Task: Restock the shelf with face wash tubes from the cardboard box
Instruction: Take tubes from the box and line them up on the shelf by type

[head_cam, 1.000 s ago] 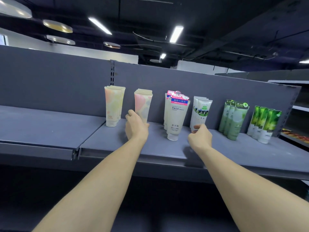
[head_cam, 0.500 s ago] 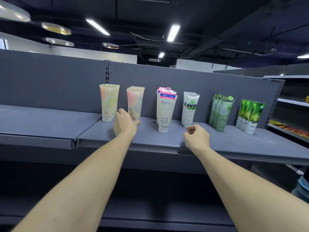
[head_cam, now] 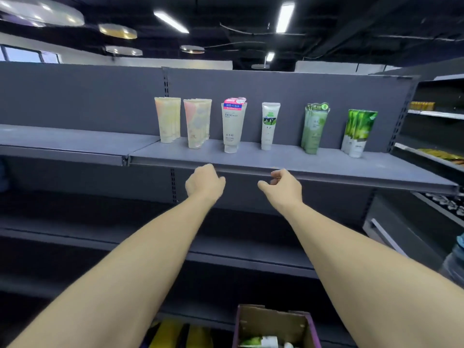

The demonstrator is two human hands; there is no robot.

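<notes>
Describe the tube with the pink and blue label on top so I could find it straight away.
Look at the grey shelf holding six groups of tubes. Third group from the left stands the facial wash tube. Alone among its neighbours, it has a pink and blue card on top and a plain cream body.

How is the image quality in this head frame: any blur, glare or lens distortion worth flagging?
Head view: wide-angle bending curves the shelf edge and stretches the forearms at the bottom; ceiling strip lights blow out to white; the face wash tubes are slightly soft, small print unreadable; the left hand and right hand are evenly lit; the cardboard box sits dim, cropped by the bottom edge.
</notes>
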